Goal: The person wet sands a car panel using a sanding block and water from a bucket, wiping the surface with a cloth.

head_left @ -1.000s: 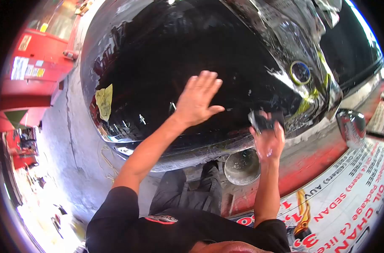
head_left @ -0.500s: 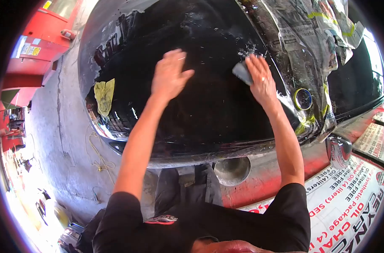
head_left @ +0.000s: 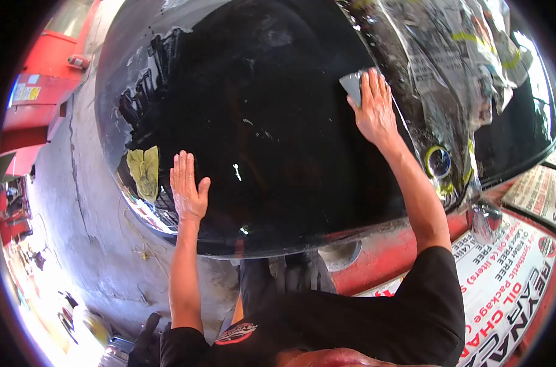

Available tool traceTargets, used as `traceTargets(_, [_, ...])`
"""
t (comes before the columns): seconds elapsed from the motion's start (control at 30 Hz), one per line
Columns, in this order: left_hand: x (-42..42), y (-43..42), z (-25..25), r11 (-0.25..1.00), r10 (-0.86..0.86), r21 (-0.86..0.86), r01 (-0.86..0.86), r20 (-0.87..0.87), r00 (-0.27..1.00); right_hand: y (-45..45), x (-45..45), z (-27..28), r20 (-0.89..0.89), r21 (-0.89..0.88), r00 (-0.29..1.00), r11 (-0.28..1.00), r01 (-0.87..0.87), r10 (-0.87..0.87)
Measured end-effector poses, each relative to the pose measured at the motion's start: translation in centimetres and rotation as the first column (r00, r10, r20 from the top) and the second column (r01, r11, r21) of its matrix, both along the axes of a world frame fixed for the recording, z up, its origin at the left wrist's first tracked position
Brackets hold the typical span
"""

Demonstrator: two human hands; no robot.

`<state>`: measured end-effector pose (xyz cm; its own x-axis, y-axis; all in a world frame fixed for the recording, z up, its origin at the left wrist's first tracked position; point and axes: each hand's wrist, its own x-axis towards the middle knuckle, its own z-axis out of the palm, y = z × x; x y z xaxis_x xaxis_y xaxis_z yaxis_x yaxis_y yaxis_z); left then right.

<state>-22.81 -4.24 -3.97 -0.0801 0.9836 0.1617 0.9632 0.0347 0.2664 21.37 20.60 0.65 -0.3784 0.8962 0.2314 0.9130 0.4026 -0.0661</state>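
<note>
A glossy black car hood (head_left: 278,165) spreads out in front of me, with wet streaks on its surface. My right hand (head_left: 375,113) presses a grey sheet of sandpaper (head_left: 351,84) flat on the hood near its right edge, and its palm hides part of the sheet. Toward the left side, my left hand (head_left: 187,186) lies flat on the hood, fingers stretched and thumb apart, holding nothing. Just left of those fingers is a crumpled yellow cloth (head_left: 144,172) on the hood.
Newspaper and plastic masking (head_left: 437,67) cover the area right of the hood. A roll of tape (head_left: 438,162) rests on it. Below the front edge are a metal basin (head_left: 342,255) and a printed sign (head_left: 473,300). A cord (head_left: 144,251) lies on the floor.
My left hand has moved left and nearer to me, from mid-hood to beside the yellow cloth. My right hand has shifted slightly with the sandpaper. White streaks around it are gone.
</note>
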Motion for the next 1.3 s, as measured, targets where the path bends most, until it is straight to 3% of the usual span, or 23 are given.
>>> traceTargets(0.17, [0.0, 0.3, 0.5, 0.999, 0.019, -0.035, -0.018, 0.017, 1.000, 15.2, -7.9, -2.2, -0.043, 0.196, 0.992, 0.975, -0.106, 0.116])
traceTargets(0.3, [0.2, 0.5, 1.0, 0.998, 0.037, -0.053, -0.034, 0.045, 0.998, 26.1, -13.4, -2.0, 0.002, 0.185, 0.997, 0.980, -0.080, 0.081])
traceTargets(0.37, [0.1, 0.5, 1.1, 0.996, 0.045, -0.076, -0.042, 0.039, 0.998, 31.9, -14.6, -2.8, 0.015, 0.283, 0.991, 0.950, -0.135, 0.137])
traceTargets(0.47, [-0.2, 0.6, 1.1, 0.994, 0.056, -0.091, -0.052, 0.034, 0.998, 37.6, -14.8, -3.8, 0.020, 0.234, 0.984, 0.956, -0.177, 0.177])
traceTargets(0.53, [0.1, 0.5, 1.4, 0.993, 0.053, -0.109, -0.048, 0.040, 0.998, 35.9, -13.4, -4.1, 0.042, 0.199, 0.978, 0.958, -0.208, 0.204])
traceTargets(0.63, [-0.2, 0.4, 1.0, 0.995, 0.035, -0.090, -0.032, 0.032, 0.999, 25.0, -10.0, -1.7, 0.075, 0.160, 0.984, 0.972, -0.172, 0.162])
traceTargets(0.77, [0.0, 0.5, 0.9, 0.996, 0.045, -0.079, -0.042, 0.040, 0.998, 12.1, -4.0, 0.6, 0.065, -0.040, 0.980, 0.982, -0.184, 0.187])
traceTargets(0.9, [-0.2, 0.5, 1.0, 0.995, 0.038, -0.098, -0.034, 0.042, 0.998, 17.2, -6.7, -0.4, 0.011, 0.074, 0.986, 0.983, -0.169, 0.169])
traceTargets(1.0, [-0.3, 0.5, 1.2, 0.993, 0.044, -0.109, -0.038, 0.054, 0.998, 30.8, -11.5, -2.9, -0.005, 0.227, 0.968, 0.943, -0.244, 0.251])
traceTargets(1.03, [-0.3, 0.6, 1.2, 0.993, 0.049, -0.106, -0.043, 0.058, 0.997, 35.0, -13.8, -2.1, 0.063, 0.057, 0.983, 0.983, -0.174, 0.171])
traceTargets(1.07, [-0.2, 0.7, 1.2, 0.993, 0.059, -0.109, -0.052, 0.064, 0.996, 43.2, -12.6, -7.1, 0.284, 0.405, 0.919, 0.835, -0.374, 0.274])
traceTargets(1.1, [-0.3, 0.7, 1.2, 0.991, 0.056, -0.123, -0.048, 0.065, 0.996, 40.8, -15.6, -2.8, 0.055, 0.116, 0.983, 0.977, -0.178, 0.172])
traceTargets(1.17, [-0.3, 0.6, 1.4, 0.986, 0.066, -0.159, -0.054, 0.075, 0.995, 43.7, -14.6, -5.9, 0.257, 0.387, 0.936, 0.861, -0.328, 0.241])
traceTargets(1.2, [-0.2, 0.6, 1.4, 0.984, 0.073, -0.165, -0.059, 0.077, 0.994, 43.0, -14.4, -5.2, 0.160, 0.267, 0.955, 0.921, -0.285, 0.249])
traceTargets(1.23, [-0.2, 0.8, 1.4, 0.986, 0.073, -0.152, -0.060, 0.081, 0.994, 42.4, -14.8, -5.1, 0.045, 0.342, 0.966, 0.905, -0.253, 0.253])
traceTargets(1.3, [-0.3, 0.7, 1.5, 0.989, 0.069, -0.137, -0.057, 0.081, 0.994, 40.6, -16.1, -5.0, 0.072, 0.378, 0.992, 0.917, -0.125, 0.106])
